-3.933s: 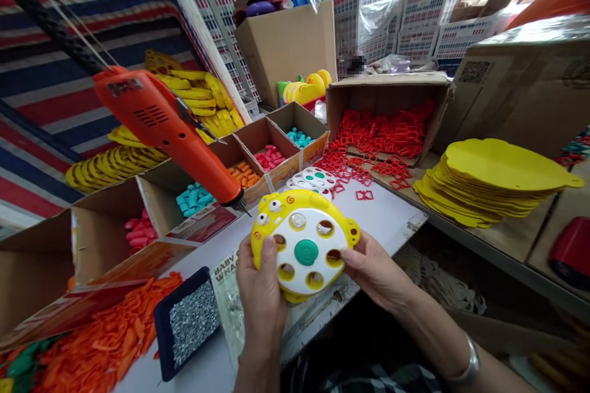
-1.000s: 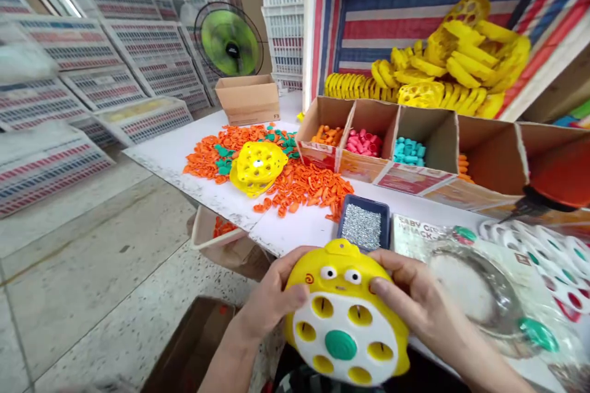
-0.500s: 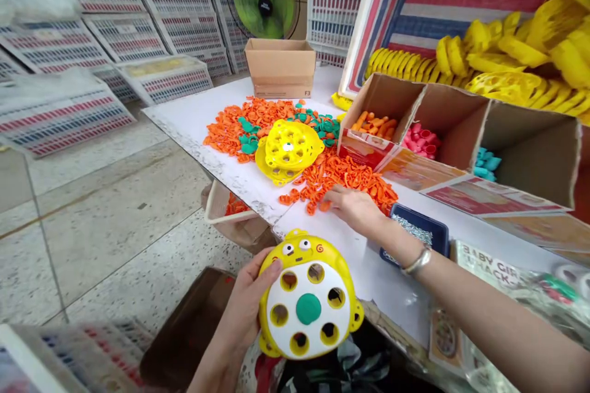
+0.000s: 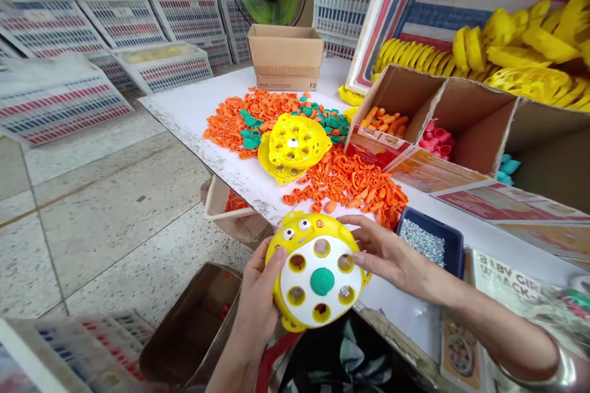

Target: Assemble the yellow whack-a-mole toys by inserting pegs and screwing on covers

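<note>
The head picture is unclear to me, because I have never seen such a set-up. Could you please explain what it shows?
There is no machine here: the left hand and right hand are a person's own bare hands. One camera, worn on the head, looks forward and down at them. The left hand holds a yellow toy piece with a white holed plate and a green disc in its middle. The right hand is at the toy's other edge; how firm its grip is, I cannot tell. On the white table are loose orange pieces, green pieces, stacked yellow shells, a dark blue tray of small silvery pieces and a divided cardboard box.
</note>
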The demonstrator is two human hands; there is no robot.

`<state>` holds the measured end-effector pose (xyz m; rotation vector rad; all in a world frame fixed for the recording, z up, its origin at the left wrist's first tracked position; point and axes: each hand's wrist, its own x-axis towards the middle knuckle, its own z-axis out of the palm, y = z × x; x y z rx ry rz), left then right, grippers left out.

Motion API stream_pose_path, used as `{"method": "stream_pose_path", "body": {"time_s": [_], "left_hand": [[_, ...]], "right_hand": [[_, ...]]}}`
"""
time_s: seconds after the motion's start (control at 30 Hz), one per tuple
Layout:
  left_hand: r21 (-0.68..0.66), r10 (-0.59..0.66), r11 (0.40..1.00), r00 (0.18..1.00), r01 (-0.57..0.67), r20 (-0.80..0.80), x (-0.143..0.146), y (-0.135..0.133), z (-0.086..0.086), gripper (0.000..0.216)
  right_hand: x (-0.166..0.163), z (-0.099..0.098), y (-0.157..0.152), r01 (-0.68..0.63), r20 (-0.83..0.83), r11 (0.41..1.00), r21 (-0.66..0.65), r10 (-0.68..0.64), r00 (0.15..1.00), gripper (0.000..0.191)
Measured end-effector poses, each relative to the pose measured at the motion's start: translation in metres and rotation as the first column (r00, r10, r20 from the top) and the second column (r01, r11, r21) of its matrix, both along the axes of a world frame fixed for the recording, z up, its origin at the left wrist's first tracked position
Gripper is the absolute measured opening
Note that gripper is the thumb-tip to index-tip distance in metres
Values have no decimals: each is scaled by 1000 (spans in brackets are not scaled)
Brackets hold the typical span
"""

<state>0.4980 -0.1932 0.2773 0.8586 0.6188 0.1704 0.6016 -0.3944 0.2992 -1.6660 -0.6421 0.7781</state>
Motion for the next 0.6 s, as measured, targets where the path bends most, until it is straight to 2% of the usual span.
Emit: {"method": "stream_pose_path", "body": {"time_s": [0.1, 0.17, 0.3, 0.37, 0.4, 0.43, 0.47, 0.5, 0.53, 0.6], "left_hand": [[32, -41, 999, 999, 41, 18, -3, -6, 4, 43], [38, -90, 995, 996, 90, -4, -7, -3, 4, 46], [35, -232, 971, 967, 237, -105, -13, 8, 0, 50], [48, -256, 963, 956, 265, -146, -13, 12, -2, 51], [54, -252, 963, 954, 263, -160, -12, 12, -2, 52], [55, -243, 965, 955, 255, -170, -11, 12, -3, 53], [51, -228, 969, 957, 240, -180, -9, 12, -4, 53], [45, -206, 975, 960, 219, -190, -8, 12, -4, 54], [39, -187, 979, 962, 199, -199, -7, 11, -5, 54], [35, -153, 986, 967, 163, -204, -6, 9, -7, 53]], "right_hand": [[-18, -2, -4, 105, -197, 992, 76, -88, 976, 54], [-32, 0, -5, 145, -194, 988, 49, -133, 972, 53], [-48, 8, -16, 133, -22, 985, -110, -137, 990, 49], [-37, 12, -27, 142, 202, 972, -187, -103, 974, 42], [-27, 14, -33, 178, 363, 949, -259, -75, 929, 36], [-14, 17, -39, 247, 528, 910, -332, -38, 848, 28], [1, 19, -43, 324, 647, 843, -429, 37, 762, 19], [15, 22, -46, 384, 696, 768, -513, 110, 710, 14], [28, 24, -46, 406, 707, 726, -555, 155, 690, 10], [47, 25, -42, 407, 692, 678, -613, 211, 690, 13]]}}
